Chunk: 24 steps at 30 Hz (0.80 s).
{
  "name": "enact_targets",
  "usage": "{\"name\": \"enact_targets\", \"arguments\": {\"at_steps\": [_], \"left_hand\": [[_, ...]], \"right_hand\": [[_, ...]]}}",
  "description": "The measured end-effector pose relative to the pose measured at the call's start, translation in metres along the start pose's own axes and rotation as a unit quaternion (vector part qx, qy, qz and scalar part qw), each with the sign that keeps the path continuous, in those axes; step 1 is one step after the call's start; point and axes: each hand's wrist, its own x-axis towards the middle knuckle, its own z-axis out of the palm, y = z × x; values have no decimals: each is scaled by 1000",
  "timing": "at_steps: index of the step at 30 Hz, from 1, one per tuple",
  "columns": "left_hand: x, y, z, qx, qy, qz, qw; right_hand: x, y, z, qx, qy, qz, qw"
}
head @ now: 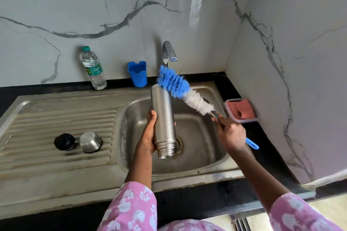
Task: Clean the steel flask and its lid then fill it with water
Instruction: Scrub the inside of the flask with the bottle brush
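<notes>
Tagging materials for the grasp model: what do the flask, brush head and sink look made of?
Flask: steel, brushed satin finish, soft grey reflections, threaded neck. Brush head: fluffy blue and white bristles, likely synthetic fibre; cannot confirm. Sink: stainless steel, dull and stained, pressed ribs on the drainboard.

A single wide-angle camera sits on the person's head, facing forward and down into the sink (206, 157). It is close: the left hand (149, 134) and right hand (231, 134) fill mid-frame, marble walls (112, 5) behind.
</notes>
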Motion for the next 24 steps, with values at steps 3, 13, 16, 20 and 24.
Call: {"name": "enact_targets", "arguments": {"at_steps": [3,13,16,20,24], "left_hand": [[-2,1,2,-10,4,3,1000],[-2,-2,-5,-40,-23,4,999],[-4,-1,0,-14,14,-2,1000],[-3,9,2,78,92,19,993],[-6,16,0,119,112,13,986]], "right_hand": [[-6,-5,-4,1,2,-4,1000],[-23,-3,-12,36,5,-34,999],[-8,-17,-9,9,-6,-12,1000],[-19,-11,-15,-3,-8,-38,999],[-34,20,-24,19,0,-119,993]]}}
